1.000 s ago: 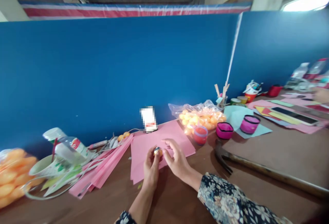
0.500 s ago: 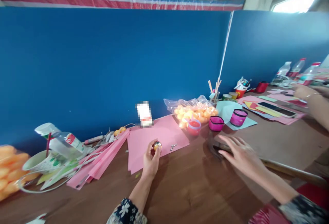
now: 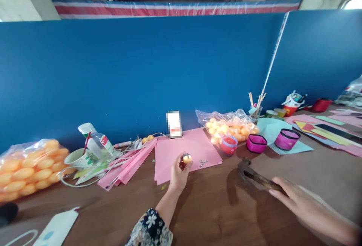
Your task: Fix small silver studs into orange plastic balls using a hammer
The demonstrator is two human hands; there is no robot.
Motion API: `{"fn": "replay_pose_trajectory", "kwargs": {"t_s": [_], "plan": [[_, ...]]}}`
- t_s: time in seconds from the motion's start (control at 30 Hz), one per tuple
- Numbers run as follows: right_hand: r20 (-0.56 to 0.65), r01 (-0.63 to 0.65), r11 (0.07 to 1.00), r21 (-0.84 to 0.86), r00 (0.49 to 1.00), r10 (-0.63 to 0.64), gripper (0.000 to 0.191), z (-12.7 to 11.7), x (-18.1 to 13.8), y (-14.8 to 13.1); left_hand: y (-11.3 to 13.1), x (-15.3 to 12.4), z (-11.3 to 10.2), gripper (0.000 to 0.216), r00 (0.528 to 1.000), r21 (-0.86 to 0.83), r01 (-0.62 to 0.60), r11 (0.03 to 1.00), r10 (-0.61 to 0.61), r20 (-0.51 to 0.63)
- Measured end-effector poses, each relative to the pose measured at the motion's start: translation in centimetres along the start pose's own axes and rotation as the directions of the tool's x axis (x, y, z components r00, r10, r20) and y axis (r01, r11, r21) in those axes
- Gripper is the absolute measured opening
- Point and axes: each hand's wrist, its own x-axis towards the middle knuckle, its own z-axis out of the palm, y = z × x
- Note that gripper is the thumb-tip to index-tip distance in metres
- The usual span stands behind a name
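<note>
My left hand (image 3: 178, 172) is closed on a small orange ball (image 3: 187, 158) with something shiny on it, held upright over the front edge of a pink paper sheet (image 3: 186, 151). A few small metal beads (image 3: 203, 162) lie on that sheet just right of the ball. My right hand (image 3: 299, 200) rests on the handle of a hammer (image 3: 254, 176), fingers curled over it; the hammer's head is raised off the brown table (image 3: 215, 208).
A bag of orange balls (image 3: 230, 127) and a red cup (image 3: 228, 145) stand behind the sheet. Two pink containers (image 3: 256, 143) sit to the right. At the left are another bag of orange balls (image 3: 28, 168), a bottle (image 3: 96, 144), a cup and a stack of pink paper (image 3: 127, 167). Blue partition behind.
My right hand left the ball, reached right to the hammer, and now has it by the handle with the head lifted. The left hand kept the ball. Beads now lie uncovered on the sheet.
</note>
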Motion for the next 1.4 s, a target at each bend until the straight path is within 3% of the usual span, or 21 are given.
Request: {"fn": "replay_pose_trajectory", "kwargs": {"t_s": [0.07,0.13,0.23,0.3,0.37,0.43,0.57,0.67,0.93,1.4], "plan": [[0.18,-0.131,0.967,0.218,0.979,0.092,0.034,-0.9,-0.7,-2.0,0.2,0.0,0.0,0.044,0.999,0.026,-0.001,1.0,0.0,0.032],[0.306,-0.261,0.872,0.413,0.942,0.137,0.037,-1.5,-1.3,-4.7,0.4,-0.1,0.0,0.044,0.999,0.058,-0.007,0.998,0.004,0.046],[0.378,-0.284,0.812,0.51,0.922,0.085,0.042,-1.6,-1.7,-9.6,0.6,-0.1,0.1,0.043,0.999,0.054,-0.018,0.998,0.015,0.051],[0.478,-0.404,0.614,0.678,0.877,0.049,0.046,-1.5,-1.5,-12.6,0.5,0.0,0.1,0.044,0.999,0.022,-0.003,1.0,0.002,0.039],[0.522,-0.417,0.543,0.729,0.852,-0.046,0.043,-1.2,-1.0,-14.9,0.4,0.0,0.1,0.044,1.0,-0.014,0.014,1.0,-0.013,0.015],[0.504,-0.365,0.564,0.74,0.857,-0.107,0.04,-0.7,-0.5,-16.1,0.3,0.1,0.1,0.043,1.0,-0.039,0.011,0.999,-0.011,0.009],[0.363,-0.183,0.725,0.664,0.927,-0.097,0.03,0.7,0.4,-16.9,0.3,0.1,0.1,0.042,0.999,-0.027,-0.005,1.0,0.006,0.037],[0.302,-0.108,0.772,0.627,0.947,-0.113,0.027,1.7,1.3,-17.2,0.3,0.0,0.1,0.043,1.0,-0.04,0.001,0.999,0.0,0.026],[0.327,-0.149,0.655,0.741,0.932,-0.158,0.028,1.3,3.2,-17.7,0.6,-0.1,0.3,0.042,0.997,-0.095,0.048,0.994,-0.042,0.057],[0.362,-0.184,0.617,0.766,0.915,-0.177,0.026,1.6,3.7,-18.3,0.3,0.0,0.3,0.039,0.997,-0.034,0.015,0.999,-0.012,0.073]]}}
